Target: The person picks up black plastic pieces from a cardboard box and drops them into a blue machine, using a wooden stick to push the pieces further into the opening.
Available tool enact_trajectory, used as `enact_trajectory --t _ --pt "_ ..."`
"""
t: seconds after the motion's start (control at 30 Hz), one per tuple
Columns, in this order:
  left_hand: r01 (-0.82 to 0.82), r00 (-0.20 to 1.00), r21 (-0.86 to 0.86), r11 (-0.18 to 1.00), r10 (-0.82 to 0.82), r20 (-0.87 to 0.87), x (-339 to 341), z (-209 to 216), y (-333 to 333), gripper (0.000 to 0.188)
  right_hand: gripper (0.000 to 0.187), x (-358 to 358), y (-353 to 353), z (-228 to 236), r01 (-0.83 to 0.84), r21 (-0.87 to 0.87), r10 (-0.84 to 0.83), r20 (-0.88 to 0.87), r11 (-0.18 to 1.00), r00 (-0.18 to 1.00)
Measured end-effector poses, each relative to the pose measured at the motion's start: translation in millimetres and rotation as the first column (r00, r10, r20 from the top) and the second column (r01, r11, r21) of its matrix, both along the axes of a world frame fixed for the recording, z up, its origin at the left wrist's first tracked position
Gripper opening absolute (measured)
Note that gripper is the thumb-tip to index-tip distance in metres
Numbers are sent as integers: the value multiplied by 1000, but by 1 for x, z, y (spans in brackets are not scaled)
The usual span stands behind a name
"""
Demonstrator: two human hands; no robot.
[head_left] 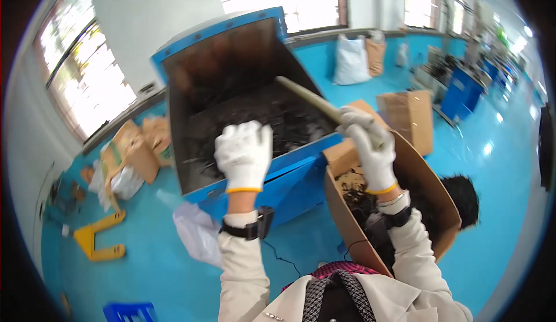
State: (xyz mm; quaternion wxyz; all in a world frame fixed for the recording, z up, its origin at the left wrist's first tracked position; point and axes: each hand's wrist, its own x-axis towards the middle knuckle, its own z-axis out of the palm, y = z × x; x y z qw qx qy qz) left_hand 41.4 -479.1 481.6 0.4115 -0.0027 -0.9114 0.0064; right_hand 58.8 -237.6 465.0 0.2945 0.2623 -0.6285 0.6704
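In a white glove, my right hand (370,151) is closed around a pale stick (310,97) that slants up and left over the blue hopper (249,178). Dark, thin scraps (289,126) lie inside this open metal bin. My left hand (244,154), gloved too, is over the hopper's near rim, at the edge of the scraps. Its fingers curl down and inward, and whatever is in them is hidden. Below my right hand stands an open cardboard box (420,154), with more dark scraps in it.
Beside the box lies a dark bundle (462,200). A white plastic bag (197,232) hangs or rests below the hopper. Leftward are a yellow pallet-jack fork (98,238) and brown paper sacks (136,148). White sacks (351,61) stand by the wall; blue machines (460,93) at far right.
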Motion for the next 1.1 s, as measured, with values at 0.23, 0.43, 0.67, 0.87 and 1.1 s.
enact_trajectory --t 0.23,0.43,0.67,0.87,1.1 --pt "-214 955 65 975 195 226 18 14 19 38 21 62 -9 -52 92 23 -87 -154 996 984" --pt "-144 956 54 988 124 265 5 6 7 42 21 77 -6 -72 103 45 -97 -116 994 988" --pt "-272 919 -33 962 270 286 -5 2 11 45 13 86 -4 -76 117 -53 -123 -120 992 985" --pt "-306 888 -32 951 298 349 9 15 12 53 14 76 -1 -79 94 -75 -108 -214 993 971" --pt "-301 891 -73 951 308 334 -9 2 0 59 16 77 9 -78 68 -64 -81 -230 996 970"
